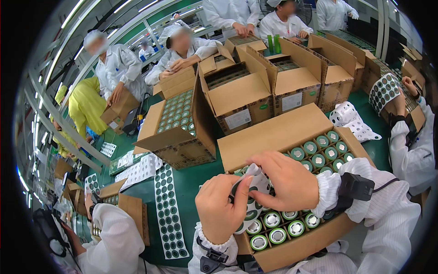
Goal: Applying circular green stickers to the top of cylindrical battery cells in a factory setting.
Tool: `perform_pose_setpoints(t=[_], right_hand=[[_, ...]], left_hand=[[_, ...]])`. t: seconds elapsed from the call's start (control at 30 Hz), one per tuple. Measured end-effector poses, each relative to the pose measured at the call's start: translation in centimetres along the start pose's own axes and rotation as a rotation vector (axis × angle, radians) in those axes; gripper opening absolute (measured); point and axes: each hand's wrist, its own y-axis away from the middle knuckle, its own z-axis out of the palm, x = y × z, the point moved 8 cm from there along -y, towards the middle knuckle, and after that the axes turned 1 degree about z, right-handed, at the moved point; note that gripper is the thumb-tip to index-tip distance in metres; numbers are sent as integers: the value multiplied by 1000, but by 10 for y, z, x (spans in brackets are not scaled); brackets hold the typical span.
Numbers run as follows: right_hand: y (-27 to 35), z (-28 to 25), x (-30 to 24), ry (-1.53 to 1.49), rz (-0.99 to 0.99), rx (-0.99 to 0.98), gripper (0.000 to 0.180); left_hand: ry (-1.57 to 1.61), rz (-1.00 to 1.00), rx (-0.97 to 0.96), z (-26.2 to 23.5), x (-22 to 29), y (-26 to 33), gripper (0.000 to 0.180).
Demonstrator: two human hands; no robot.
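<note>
My left hand (220, 205) and my right hand (289, 182) meet above an open cardboard box (273, 119). Between the pinched fingers of both is a white sticker sheet (252, 213) with dark round stickers, its upper edge bent over. The sheet hangs down over part of the box. Inside, cylindrical battery cells (277, 235) stand upright in a cardboard divider grid. Cells nearest me show bare silvery tops, while those at the far right (318, 160) carry green rings. My hands hide the cells in the middle.
Another sticker sheet (169, 214) lies on the green table (145, 194) to the left. Open boxes, including one full of cells (179, 145), line the far side. A crumpled punched backing sheet (353, 119) lies at right. Co-workers in white sit on both sides and opposite.
</note>
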Motion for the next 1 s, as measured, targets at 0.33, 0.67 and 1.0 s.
perform_pose_setpoints(t=[0.33, 0.67, 1.0], right_hand=[[3, -3, 1, -44, 62, -22, 45], [6, 8, 9, -309, 204, -191, 47], [7, 13, 7, -440, 97, -77, 53]], left_hand=[[51, -132, -23, -1, -11, -2, 19], [17, -41, 10, -11, -7, -4, 23], [118, -74, 17, -13, -10, 3, 18]])
